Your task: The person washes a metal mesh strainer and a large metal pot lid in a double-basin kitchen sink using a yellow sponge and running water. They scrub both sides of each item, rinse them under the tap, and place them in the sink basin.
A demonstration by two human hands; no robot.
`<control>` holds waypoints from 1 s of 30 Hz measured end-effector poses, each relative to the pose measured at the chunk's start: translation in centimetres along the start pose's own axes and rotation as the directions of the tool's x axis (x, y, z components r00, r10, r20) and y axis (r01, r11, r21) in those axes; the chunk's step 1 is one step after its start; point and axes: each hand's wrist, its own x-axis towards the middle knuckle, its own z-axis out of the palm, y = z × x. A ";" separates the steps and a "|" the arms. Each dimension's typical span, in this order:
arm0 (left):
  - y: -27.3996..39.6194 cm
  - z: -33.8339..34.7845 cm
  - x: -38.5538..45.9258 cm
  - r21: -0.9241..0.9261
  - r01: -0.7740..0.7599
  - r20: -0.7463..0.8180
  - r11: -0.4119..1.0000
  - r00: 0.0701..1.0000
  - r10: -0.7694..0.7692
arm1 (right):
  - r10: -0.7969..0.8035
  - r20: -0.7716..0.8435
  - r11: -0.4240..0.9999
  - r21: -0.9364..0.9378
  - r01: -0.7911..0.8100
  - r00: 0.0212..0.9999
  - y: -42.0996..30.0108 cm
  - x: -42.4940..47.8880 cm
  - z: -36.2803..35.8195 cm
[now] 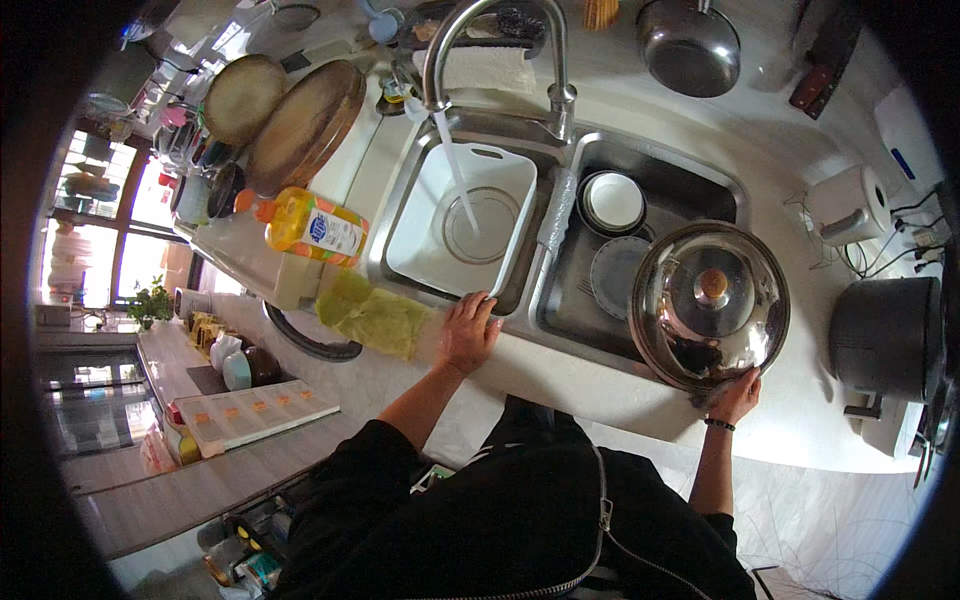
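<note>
Water runs from the curved faucet (559,97) into a white plastic basin (415,225) in the left sink bowl, where a round, clear dish or lid (480,225) lies. My left hand (469,334) rests at the basin's near right corner, its fingers on or beside the rim; whether it grips is unclear. At the right, my right hand (735,397) holds the near edge of a large shiny pot lid (690,330) with a round knob, over the edge of the right bowl. White bowls (615,199) and a plate (616,274) sit in that bowl.
A yellow-green cloth (371,315) lies on the counter left of my left hand, with an orange-capped dish soap bottle (319,227) behind it. Round wooden boards (300,127) lean farther back. At the right stand a dark pot (885,337) and a paper roll (847,202); a pan (688,49) is behind.
</note>
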 end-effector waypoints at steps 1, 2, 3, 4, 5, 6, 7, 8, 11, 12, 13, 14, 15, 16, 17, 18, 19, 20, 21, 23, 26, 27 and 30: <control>0.3 -0.4 0.1 -0.014 0.025 0.029 1.000 0.999 -0.024 | 0.017 -0.006 1.000 -0.015 -0.017 1.000 0.1 0.0 0.0; 0.3 -0.6 0.1 -0.030 0.020 0.026 0.999 0.999 -0.019 | 0.034 -0.012 0.999 -0.030 -0.035 0.999 0.2 0.2 0.0; 0.3 -0.7 0.1 -0.049 0.019 0.024 0.999 1.000 -0.017 | 0.051 -0.017 0.997 -0.049 -0.052 0.999 0.3 0.5 -0.3; 0.2 -0.7 0.0 -0.068 0.017 0.022 0.998 1.000 -0.015 | 0.046 0.032 0.999 -0.027 -0.045 0.998 0.5 0.6 -0.7; 0.0 -0.5 0.0 -0.064 0.004 -0.009 0.998 1.000 -0.005 | 0.045 0.017 0.999 -0.018 -0.045 0.999 0.7 0.9 -0.8; -0.2 -0.1 -0.1 -0.058 -0.007 -0.038 0.998 0.999 0.005 | 0.047 0.002 0.999 -0.009 -0.047 0.999 0.3 0.7 -0.3; -0.3 0.1 -0.1 -0.051 -0.019 -0.066 0.999 0.998 0.015 | 0.050 -0.013 0.999 0.000 -0.050 0.999 -0.1 0.5 0.1; -0.4 0.1 -0.1 -0.061 -0.014 -0.066 0.998 0.998 0.010 | 0.055 -0.035 0.998 -0.002 -0.056 0.998 -0.5 0.2 0.6; -0.5 0.1 -0.2 -0.078 -0.006 -0.057 0.997 0.998 0.001 | 0.083 0.006 0.995 0.052 -0.083 0.997 -1.6 -0.6 1.0; -0.7 0.4 -0.4 -0.082 -0.001 -0.052 0.997 0.999 -0.003 | 0.097 0.024 0.993 0.068 -0.099 0.995 -2.1 -0.9 1.4; -0.9 0.9 -0.9 -0.085 0.006 -0.030 0.996 1.000 -0.009 | 0.064 -0.034 0.998 0.016 -0.063 0.997 -1.3 -0.3 0.9; -1.4 1.4 -0.8 -0.106 0.006 -0.030 0.994 0.999 -0.009 | 0.028 -0.088 0.999 -0.041 -0.031 0.996 -0.3 0.5 0.6; -1.5 1.8 -1.3 0.006 0.006 -0.068 1.000 0.998 -0.005 | 0.045 -0.077 0.991 -0.120 -0.054 0.996 -2.1 -0.7 2.0; -0.7 1.0 -1.0 -0.040 0.021 -0.061 0.999 0.998 -0.024 | 0.009 -0.036 0.989 -0.148 -0.014 0.999 -0.8 0.3 -0.2; -0.3 0.7 -0.1 -0.053 -0.019 -0.051 0.998 0.999 0.017 | 0.010 -0.068 0.968 -0.249 -0.026 0.998 -0.4 0.7 -2.2; -0.2 0.9 -0.5 -0.033 -0.024 -0.036 0.999 0.999 0.023 | 0.003 -0.126 0.998 -0.063 -0.011 0.992 -0.9 -0.2 -0.1; -0.1 0.7 0.2 -0.022 -0.054 -0.051 0.998 0.997 0.053 | 0.017 -0.223 0.978 -0.200 -0.063 0.975 -3.6 -2.2 3.2; -0.2 0.9 -0.3 -0.026 -0.023 -0.029 0.999 0.999 0.022 | 0.016 -0.186 0.979 -0.197 -0.053 0.982 -1.4 -0.9 1.1; -0.2 1.0 -0.7 -0.030 -0.019 -0.028 0.999 0.999 0.019 | -0.004 -0.162 0.985 -0.170 -0.023 0.987 -0.1 0.3 -0.6; -1.1 1.3 -0.7 -0.048 0.000 -0.010 0.999 1.000 -0.001 | 0.061 -0.118 0.990 -0.119 -0.075 0.991 -2.2 -1.7 2.8; -0.8 0.5 0.2 -0.037 -0.025 -0.013 0.999 1.000 0.024 | -0.045 -0.090 0.973 -0.229 0.023 0.995 -0.2 0.0 0.0; -0.7 0.3 -0.1 -0.037 -0.019 -0.008 0.999 1.000 0.018 | -0.011 -0.101 0.977 -0.215 -0.011 0.995 -0.3 0.1 -0.1; -1.0 0.2 -0.3 -0.061 -0.049 -0.033 0.997 0.998 0.047 | -0.001 -0.148 0.992 -0.125 -0.017 0.989 -3.0 -2.3 3.0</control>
